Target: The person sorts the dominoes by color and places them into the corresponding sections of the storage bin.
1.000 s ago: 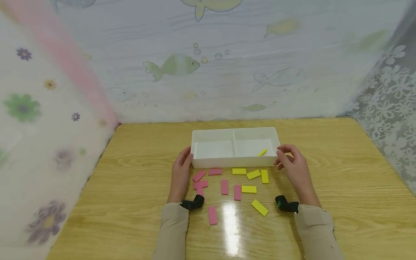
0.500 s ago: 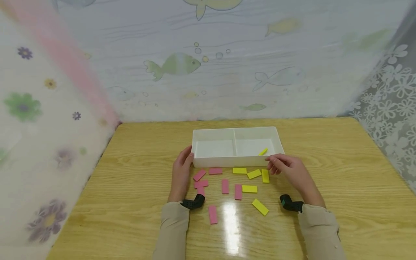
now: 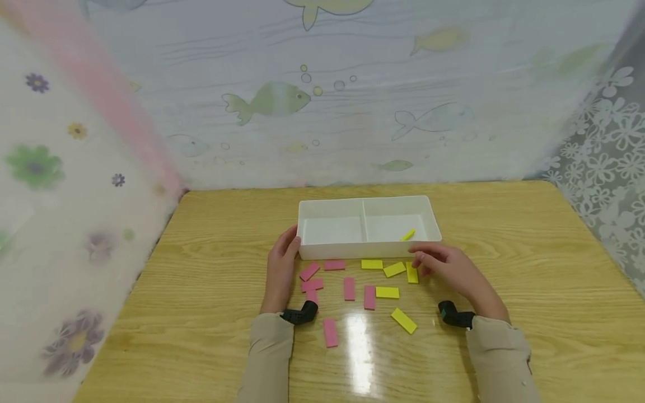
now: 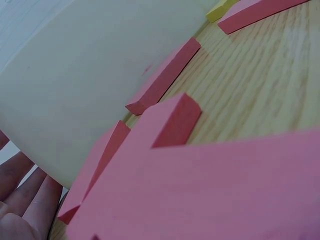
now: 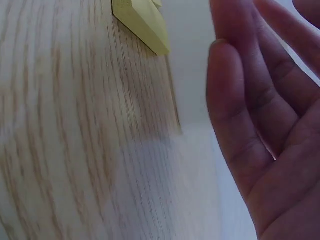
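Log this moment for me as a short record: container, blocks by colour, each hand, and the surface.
Container: white two-compartment box, upright
In container: one yellow block, right compartment
Pink blocks: seven visible outside the box, two overlapping
Yellow blocks outside box: five visible
Left hand: touches the box's left end
Right hand: near the box's front wall, by the rightmost loose yellow block; no block seen in its fingers; contact with the wall unclear
Surface: wood-grain table
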`<state>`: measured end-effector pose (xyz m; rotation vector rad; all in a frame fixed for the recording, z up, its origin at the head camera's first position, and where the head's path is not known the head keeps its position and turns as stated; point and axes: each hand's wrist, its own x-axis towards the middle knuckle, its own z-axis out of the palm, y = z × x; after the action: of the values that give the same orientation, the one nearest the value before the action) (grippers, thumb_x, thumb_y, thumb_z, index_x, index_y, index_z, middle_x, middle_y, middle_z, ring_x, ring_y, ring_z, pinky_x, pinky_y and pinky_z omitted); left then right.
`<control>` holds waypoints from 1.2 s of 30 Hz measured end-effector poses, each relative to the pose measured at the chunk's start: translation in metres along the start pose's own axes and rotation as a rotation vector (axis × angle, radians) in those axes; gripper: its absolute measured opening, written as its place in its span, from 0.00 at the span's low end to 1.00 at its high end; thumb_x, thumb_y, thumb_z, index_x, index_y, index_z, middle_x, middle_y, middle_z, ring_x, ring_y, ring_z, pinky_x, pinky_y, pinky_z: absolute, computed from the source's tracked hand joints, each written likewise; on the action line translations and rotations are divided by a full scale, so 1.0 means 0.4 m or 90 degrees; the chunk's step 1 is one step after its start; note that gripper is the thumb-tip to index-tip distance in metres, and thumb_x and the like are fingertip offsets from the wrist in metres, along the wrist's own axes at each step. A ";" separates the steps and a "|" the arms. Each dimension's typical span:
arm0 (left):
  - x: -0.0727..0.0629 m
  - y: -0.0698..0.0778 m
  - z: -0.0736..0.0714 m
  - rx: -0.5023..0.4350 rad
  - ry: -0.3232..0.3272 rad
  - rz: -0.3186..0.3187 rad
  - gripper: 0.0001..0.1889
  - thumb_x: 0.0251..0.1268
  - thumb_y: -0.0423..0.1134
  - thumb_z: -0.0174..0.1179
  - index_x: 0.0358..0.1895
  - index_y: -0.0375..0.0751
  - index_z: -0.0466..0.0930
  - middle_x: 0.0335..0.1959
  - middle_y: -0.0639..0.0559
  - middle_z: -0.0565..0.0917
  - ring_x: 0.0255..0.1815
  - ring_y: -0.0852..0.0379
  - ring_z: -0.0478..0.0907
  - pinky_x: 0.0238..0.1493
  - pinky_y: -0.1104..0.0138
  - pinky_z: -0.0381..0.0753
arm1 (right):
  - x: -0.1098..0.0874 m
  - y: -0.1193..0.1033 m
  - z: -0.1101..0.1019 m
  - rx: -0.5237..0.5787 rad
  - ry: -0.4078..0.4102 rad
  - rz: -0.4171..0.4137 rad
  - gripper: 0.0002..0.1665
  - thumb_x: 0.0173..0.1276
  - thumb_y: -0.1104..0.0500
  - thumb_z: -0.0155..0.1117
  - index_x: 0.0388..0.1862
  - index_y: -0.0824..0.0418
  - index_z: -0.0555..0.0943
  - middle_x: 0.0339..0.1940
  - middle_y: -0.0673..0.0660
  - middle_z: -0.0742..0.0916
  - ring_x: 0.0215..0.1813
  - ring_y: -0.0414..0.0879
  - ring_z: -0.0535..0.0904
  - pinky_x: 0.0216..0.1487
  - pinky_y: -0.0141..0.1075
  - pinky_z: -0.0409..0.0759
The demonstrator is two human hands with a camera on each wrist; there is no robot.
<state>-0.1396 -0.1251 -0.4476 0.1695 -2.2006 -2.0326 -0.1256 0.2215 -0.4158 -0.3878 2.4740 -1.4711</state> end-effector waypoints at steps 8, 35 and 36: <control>0.001 -0.002 0.000 0.002 0.005 -0.011 0.20 0.65 0.51 0.49 0.58 0.53 0.70 0.57 0.59 0.71 0.58 0.64 0.64 0.60 0.63 0.61 | 0.002 -0.001 0.000 -0.019 -0.046 0.015 0.23 0.67 0.49 0.51 0.56 0.61 0.71 0.36 0.58 0.81 0.35 0.51 0.77 0.38 0.39 0.76; -0.002 -0.001 0.003 -0.024 -0.007 -0.016 0.22 0.64 0.50 0.50 0.60 0.49 0.68 0.58 0.56 0.70 0.57 0.64 0.66 0.57 0.64 0.65 | 0.005 -0.013 0.028 -0.115 -0.091 0.117 0.30 0.58 0.58 0.63 0.58 0.64 0.66 0.18 0.53 0.75 0.17 0.44 0.69 0.21 0.35 0.71; -0.002 -0.001 0.003 -0.025 -0.008 -0.015 0.22 0.64 0.50 0.50 0.60 0.49 0.68 0.59 0.55 0.70 0.57 0.63 0.66 0.57 0.64 0.65 | 0.005 -0.015 0.029 -0.119 -0.090 0.116 0.30 0.58 0.58 0.63 0.57 0.64 0.67 0.18 0.53 0.75 0.18 0.44 0.69 0.21 0.35 0.71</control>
<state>-0.1389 -0.1239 -0.4481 0.1788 -2.1743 -2.0932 -0.1230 0.2086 -0.4159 -0.2803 2.4665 -1.1086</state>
